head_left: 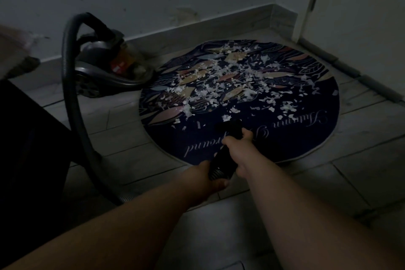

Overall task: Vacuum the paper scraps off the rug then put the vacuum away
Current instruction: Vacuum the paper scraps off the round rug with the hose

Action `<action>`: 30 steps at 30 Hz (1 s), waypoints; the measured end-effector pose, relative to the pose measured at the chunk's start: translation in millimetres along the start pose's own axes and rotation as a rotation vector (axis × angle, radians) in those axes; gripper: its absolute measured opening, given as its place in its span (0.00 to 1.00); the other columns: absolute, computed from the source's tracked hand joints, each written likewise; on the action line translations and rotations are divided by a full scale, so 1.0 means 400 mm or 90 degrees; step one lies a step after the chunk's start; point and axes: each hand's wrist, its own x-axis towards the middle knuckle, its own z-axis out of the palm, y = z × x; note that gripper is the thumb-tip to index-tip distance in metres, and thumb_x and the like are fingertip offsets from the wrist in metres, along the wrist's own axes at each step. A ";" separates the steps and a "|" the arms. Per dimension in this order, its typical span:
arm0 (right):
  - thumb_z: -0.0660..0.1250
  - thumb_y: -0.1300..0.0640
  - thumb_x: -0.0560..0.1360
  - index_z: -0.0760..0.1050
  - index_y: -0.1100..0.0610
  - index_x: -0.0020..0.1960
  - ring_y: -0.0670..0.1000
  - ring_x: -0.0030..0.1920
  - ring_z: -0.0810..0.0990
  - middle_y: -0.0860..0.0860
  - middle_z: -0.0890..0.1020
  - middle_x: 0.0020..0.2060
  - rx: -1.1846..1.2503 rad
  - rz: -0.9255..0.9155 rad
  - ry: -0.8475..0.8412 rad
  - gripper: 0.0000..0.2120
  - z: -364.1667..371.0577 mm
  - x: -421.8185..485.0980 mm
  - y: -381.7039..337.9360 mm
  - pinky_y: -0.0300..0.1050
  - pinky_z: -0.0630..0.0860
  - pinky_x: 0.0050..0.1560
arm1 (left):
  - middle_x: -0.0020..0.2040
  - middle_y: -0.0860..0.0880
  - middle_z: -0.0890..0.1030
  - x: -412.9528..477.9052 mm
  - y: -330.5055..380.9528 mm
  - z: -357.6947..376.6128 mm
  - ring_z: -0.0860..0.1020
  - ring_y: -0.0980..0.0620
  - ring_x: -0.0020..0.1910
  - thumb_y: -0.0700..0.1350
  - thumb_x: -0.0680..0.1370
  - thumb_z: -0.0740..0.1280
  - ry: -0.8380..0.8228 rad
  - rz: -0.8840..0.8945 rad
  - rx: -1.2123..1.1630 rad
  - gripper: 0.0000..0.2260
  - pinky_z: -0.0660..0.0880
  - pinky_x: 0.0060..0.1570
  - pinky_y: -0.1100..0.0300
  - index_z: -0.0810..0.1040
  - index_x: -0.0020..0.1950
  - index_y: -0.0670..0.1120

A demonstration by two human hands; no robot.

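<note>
Scraps lie thick over the rug, the vacuum just beside its left edge. Both hands have fingers curled round the nozzle (left hand at its ribbed hose end, right hand farther forward); slow, overlapping low passes should avoid scattering paper.

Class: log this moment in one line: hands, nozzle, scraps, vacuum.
left hand: grips hose | right hand: grips nozzle | nozzle: over near edge of rug | paper scraps: scattered on rug | vacuum: on floor, left of rug
</note>
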 end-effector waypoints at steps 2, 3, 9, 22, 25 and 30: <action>0.64 0.58 0.78 0.49 0.37 0.75 0.60 0.52 0.77 0.57 0.72 0.58 -0.008 -0.007 -0.002 0.35 0.006 -0.004 0.000 0.60 0.80 0.53 | 0.54 0.42 0.78 -0.001 -0.005 -0.001 0.79 0.45 0.48 0.57 0.74 0.69 0.007 0.000 -0.010 0.25 0.78 0.48 0.53 0.68 0.66 0.47; 0.64 0.58 0.78 0.48 0.37 0.75 0.60 0.51 0.77 0.57 0.72 0.58 -0.009 -0.009 -0.002 0.35 0.007 -0.006 0.000 0.60 0.80 0.52 | 0.53 0.42 0.78 -0.001 -0.007 -0.001 0.79 0.45 0.47 0.57 0.74 0.69 0.010 0.002 -0.012 0.25 0.78 0.48 0.52 0.68 0.66 0.47; 0.63 0.59 0.78 0.49 0.39 0.76 0.61 0.53 0.78 0.58 0.74 0.59 -0.003 -0.015 0.013 0.35 -0.012 -0.005 -0.005 0.63 0.79 0.54 | 0.53 0.42 0.79 0.013 0.010 0.014 0.79 0.44 0.48 0.58 0.74 0.68 0.003 0.019 0.004 0.24 0.77 0.49 0.51 0.68 0.64 0.46; 0.63 0.55 0.78 0.49 0.37 0.75 0.62 0.55 0.77 0.58 0.72 0.61 0.016 -0.025 0.132 0.34 -0.139 0.018 -0.044 0.65 0.78 0.54 | 0.59 0.44 0.76 0.074 0.117 0.057 0.77 0.44 0.55 0.58 0.75 0.66 -0.048 0.077 0.029 0.25 0.76 0.55 0.51 0.66 0.67 0.47; 0.64 0.55 0.77 0.50 0.35 0.74 0.62 0.54 0.78 0.58 0.73 0.60 0.027 -0.027 0.117 0.34 -0.146 0.024 -0.042 0.65 0.79 0.52 | 0.59 0.45 0.75 0.083 0.122 0.062 0.77 0.45 0.56 0.58 0.76 0.66 -0.051 0.080 0.035 0.25 0.75 0.53 0.53 0.66 0.67 0.48; 0.64 0.54 0.77 0.49 0.34 0.74 0.62 0.55 0.78 0.57 0.73 0.61 0.033 -0.037 0.105 0.34 -0.127 0.032 -0.035 0.65 0.79 0.53 | 0.59 0.45 0.75 0.093 0.101 0.056 0.77 0.46 0.55 0.59 0.75 0.66 -0.037 0.070 0.029 0.25 0.74 0.52 0.54 0.66 0.66 0.48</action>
